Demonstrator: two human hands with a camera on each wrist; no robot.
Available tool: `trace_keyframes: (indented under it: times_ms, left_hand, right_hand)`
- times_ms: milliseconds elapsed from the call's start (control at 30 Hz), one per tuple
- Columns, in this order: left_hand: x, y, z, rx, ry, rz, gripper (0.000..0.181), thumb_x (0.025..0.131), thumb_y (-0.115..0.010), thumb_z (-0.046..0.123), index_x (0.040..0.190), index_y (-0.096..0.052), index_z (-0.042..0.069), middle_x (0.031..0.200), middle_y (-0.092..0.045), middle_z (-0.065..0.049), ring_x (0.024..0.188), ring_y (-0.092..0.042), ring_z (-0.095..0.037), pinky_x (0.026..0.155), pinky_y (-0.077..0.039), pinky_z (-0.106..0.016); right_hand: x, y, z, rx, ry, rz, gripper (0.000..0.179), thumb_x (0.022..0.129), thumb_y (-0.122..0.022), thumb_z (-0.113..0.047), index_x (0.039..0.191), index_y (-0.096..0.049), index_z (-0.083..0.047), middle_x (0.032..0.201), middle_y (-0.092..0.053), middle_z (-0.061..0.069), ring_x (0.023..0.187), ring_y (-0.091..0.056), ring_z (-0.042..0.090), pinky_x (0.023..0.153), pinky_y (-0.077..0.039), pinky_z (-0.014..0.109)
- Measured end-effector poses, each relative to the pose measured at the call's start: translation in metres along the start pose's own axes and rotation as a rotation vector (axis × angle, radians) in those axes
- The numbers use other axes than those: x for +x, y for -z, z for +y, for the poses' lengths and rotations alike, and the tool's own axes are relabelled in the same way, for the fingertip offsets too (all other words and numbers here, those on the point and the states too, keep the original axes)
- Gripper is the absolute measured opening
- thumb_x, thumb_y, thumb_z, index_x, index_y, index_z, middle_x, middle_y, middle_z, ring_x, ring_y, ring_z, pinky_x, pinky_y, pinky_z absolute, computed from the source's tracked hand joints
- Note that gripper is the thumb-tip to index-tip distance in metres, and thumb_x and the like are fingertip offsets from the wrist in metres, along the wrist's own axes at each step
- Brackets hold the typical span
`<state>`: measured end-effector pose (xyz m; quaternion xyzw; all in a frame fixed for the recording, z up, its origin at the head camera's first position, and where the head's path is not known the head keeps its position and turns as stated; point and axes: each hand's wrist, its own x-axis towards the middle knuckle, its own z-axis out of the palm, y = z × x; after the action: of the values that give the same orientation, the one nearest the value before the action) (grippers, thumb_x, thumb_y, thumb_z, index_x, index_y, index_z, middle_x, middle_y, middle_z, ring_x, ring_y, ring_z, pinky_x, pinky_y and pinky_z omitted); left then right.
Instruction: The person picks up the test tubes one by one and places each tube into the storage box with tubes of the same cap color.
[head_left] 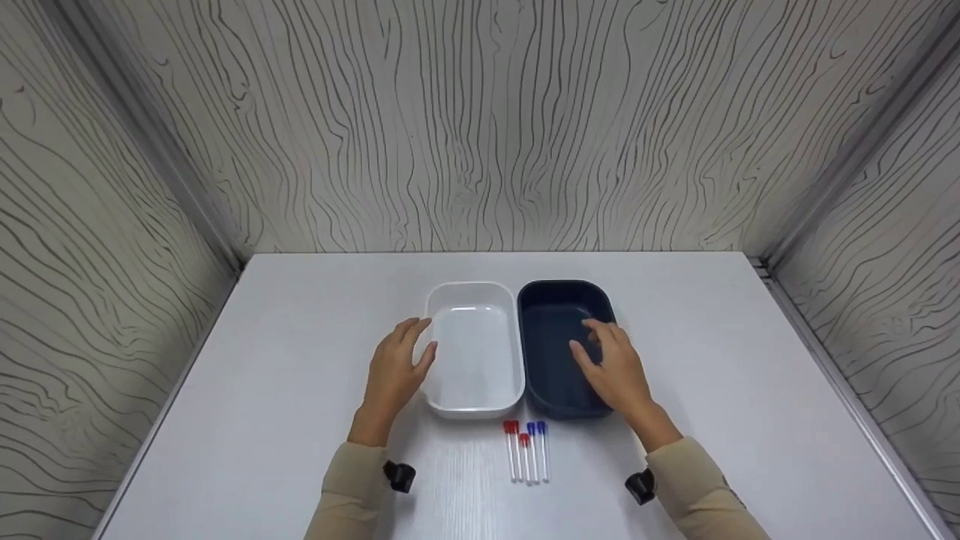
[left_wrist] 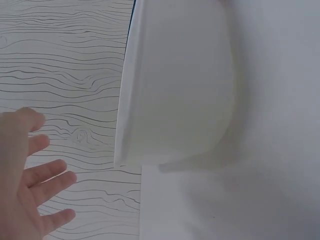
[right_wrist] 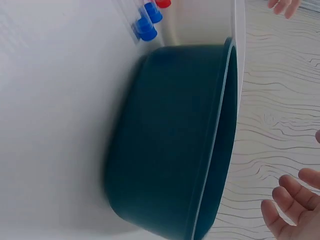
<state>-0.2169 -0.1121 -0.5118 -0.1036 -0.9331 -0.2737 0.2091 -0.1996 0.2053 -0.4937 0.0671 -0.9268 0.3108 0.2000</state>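
Observation:
A white rectangular tray [head_left: 480, 360] and a dark blue one [head_left: 555, 345] stand side by side on the table. My left hand [head_left: 397, 364], fingers spread and holding nothing, hovers at the white tray's left rim. Over the right part of the blue tray is my right hand [head_left: 615, 364], its fingers loosely bent around nothing. In front of the trays lie several clear tubes, some with red caps [head_left: 511, 427] and some with blue caps [head_left: 536, 427]. The right wrist view shows blue caps [right_wrist: 146, 30] close to the blue tray's end [right_wrist: 165, 135].
The white table [head_left: 262, 390] reaches back to a wood-grain patterned wall [head_left: 480, 127]. Similar panels [head_left: 90, 300] rise on the left and right, with metal edge strips. A black wrist camera [head_left: 400, 476] sits at each beige sleeve cuff.

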Motion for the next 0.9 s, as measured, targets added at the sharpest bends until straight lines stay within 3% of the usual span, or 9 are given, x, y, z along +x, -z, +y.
trace_keyframes:
  times_ms: [200, 400, 600, 900]
  left_hand:
    - [-0.011, -0.004, -0.011, -0.149, 0.092, -0.108, 0.039, 0.095, -0.059, 0.029, 0.131, -0.057, 0.014, 0.133, -0.058, -0.011, 0.124, -0.058, -0.031, 0.102, -0.048, -0.045]
    - [-0.013, -0.011, -0.024, -0.326, 0.202, -0.194, 0.039, 0.095, -0.059, 0.03, 0.132, -0.057, 0.016, 0.14, -0.054, -0.009, 0.13, -0.053, -0.03, 0.11, -0.042, -0.045]
    - [-0.021, -0.022, -0.037, -0.506, 0.215, -0.242, 0.044, 0.094, -0.061, 0.033, 0.133, -0.056, 0.014, 0.143, -0.052, -0.013, 0.127, -0.054, -0.034, 0.11, -0.04, -0.051]
    - [-0.03, -0.033, -0.045, -0.63, 0.288, -0.301, 0.049, 0.093, -0.063, 0.034, 0.138, -0.052, 0.018, 0.146, -0.05, -0.011, 0.13, -0.052, -0.035, 0.111, -0.039, -0.051]
  right_hand:
    - [-0.012, -0.003, -0.003, 0.037, -0.001, -0.034, 0.036, 0.089, -0.068, -0.018, 0.12, -0.061, -0.002, 0.093, -0.062, 0.008, 0.085, -0.056, 0.019, 0.076, -0.049, 0.035]
    - [-0.027, -0.002, -0.002, 0.086, -0.013, -0.086, 0.033, 0.087, -0.069, -0.015, 0.118, -0.063, -0.005, 0.088, -0.061, 0.002, 0.081, -0.055, 0.015, 0.074, -0.049, 0.03]
    - [-0.041, -0.004, 0.0, 0.117, -0.015, -0.11, 0.027, 0.086, -0.07, -0.012, 0.112, -0.065, -0.004, 0.081, -0.059, -0.004, 0.074, -0.052, 0.009, 0.067, -0.046, 0.023]
    - [-0.058, -0.007, -0.004, 0.169, 0.006, -0.158, 0.018, 0.085, -0.071, -0.008, 0.102, -0.067, -0.007, 0.074, -0.056, -0.008, 0.067, -0.046, -0.002, 0.061, -0.045, 0.018]
